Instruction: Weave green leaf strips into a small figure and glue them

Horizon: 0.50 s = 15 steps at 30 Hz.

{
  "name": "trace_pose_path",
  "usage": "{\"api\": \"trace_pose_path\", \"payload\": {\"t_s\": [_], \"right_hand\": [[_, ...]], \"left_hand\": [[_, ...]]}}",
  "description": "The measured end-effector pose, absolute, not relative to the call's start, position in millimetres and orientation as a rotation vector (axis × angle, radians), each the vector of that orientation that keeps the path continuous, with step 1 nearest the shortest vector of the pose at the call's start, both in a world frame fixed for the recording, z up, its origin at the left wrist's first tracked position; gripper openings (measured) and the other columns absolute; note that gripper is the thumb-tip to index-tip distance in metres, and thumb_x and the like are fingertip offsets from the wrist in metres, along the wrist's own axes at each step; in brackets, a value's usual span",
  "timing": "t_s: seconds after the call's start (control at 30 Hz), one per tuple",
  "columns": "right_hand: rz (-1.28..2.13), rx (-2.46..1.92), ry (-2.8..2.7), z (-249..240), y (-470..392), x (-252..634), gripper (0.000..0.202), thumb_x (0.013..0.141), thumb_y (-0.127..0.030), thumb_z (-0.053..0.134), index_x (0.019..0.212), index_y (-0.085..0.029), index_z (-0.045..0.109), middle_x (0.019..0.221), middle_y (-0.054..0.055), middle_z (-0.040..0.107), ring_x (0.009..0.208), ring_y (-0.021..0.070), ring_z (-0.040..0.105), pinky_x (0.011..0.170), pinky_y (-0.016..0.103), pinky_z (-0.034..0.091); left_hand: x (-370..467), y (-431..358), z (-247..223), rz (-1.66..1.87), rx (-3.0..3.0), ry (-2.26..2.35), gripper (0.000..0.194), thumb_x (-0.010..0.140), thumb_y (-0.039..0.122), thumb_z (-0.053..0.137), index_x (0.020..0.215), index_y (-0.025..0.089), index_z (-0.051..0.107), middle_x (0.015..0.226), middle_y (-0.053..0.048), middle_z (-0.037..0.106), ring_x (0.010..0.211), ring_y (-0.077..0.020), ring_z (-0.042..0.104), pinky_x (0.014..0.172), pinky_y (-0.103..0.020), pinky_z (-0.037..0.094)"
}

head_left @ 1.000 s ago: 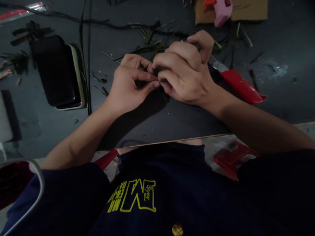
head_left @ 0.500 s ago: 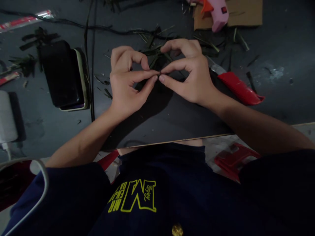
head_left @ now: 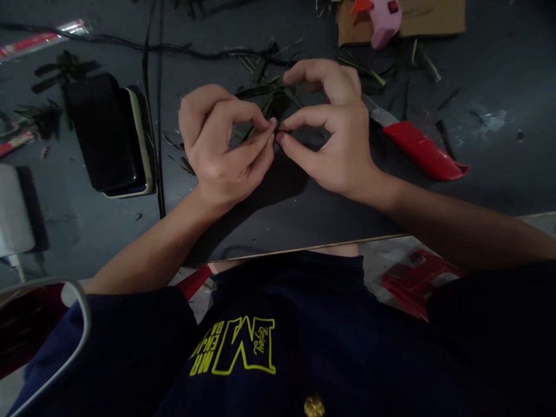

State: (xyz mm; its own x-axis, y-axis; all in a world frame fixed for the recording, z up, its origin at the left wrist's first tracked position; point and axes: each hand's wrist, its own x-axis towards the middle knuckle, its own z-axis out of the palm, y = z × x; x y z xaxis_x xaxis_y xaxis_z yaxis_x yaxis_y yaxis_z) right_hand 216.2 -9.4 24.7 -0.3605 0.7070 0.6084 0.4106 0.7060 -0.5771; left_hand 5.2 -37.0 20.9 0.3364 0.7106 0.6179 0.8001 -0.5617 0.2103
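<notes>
My left hand (head_left: 230,147) and my right hand (head_left: 334,130) meet fingertip to fingertip above the dark tabletop (head_left: 278,217). Both are closed in a pinch on a tiny dark piece (head_left: 277,132) between them; its kind is too small to make out. On the right, thumb and index finger press together while the other fingers curl loosely above. The left thumb, index and middle fingertips are bunched at the same spot. Just beyond the hands lie green leaf strips (head_left: 271,95), partly hidden by the fingers.
A red-handled knife (head_left: 425,150) rests right of my right hand. Farther back, a pink glue gun (head_left: 384,23) lies on cardboard (head_left: 432,17). To the left are a black phone-like object (head_left: 104,133), a white power adapter (head_left: 13,211) and a dark cable (head_left: 208,55).
My left hand has rolled and shifted slightly left, its middle finger now down by the index fingertip. The right hand keeps its pinch. The view has moved a little.
</notes>
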Motion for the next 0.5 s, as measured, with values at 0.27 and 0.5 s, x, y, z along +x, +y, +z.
{"api": "trace_pose_path", "payload": {"t_s": [0.27,0.5], "right_hand": [[0.309,-0.866,-1.986,27.0,-12.8,216.6,0.015,0.094,-0.035,0.069,0.086,-0.027,0.079,0.136,0.004,0.067,0.127,0.0250,0.058,0.106,0.046,0.053],[0.193,-0.830,-1.925,28.4,-12.8,218.1,0.024,0.097,-0.036,0.064,0.083,-0.023,0.078,0.132,0.008,0.068,0.123,0.0259,0.062,0.101,0.046,0.053]], "left_hand": [[12.8,-39.3,4.8,-1.085,-2.239,-1.220,0.021,0.100,0.031,0.057,0.105,0.035,0.077,0.104,-0.003,0.078,0.101,-0.0276,0.073,0.087,-0.052,0.050],[-9.9,-22.3,-22.4,-0.863,-2.540,-1.305,0.036,0.105,0.042,0.052,0.139,0.036,0.063,0.126,-0.007,0.072,0.126,-0.0365,0.065,0.098,-0.067,0.048]]}}
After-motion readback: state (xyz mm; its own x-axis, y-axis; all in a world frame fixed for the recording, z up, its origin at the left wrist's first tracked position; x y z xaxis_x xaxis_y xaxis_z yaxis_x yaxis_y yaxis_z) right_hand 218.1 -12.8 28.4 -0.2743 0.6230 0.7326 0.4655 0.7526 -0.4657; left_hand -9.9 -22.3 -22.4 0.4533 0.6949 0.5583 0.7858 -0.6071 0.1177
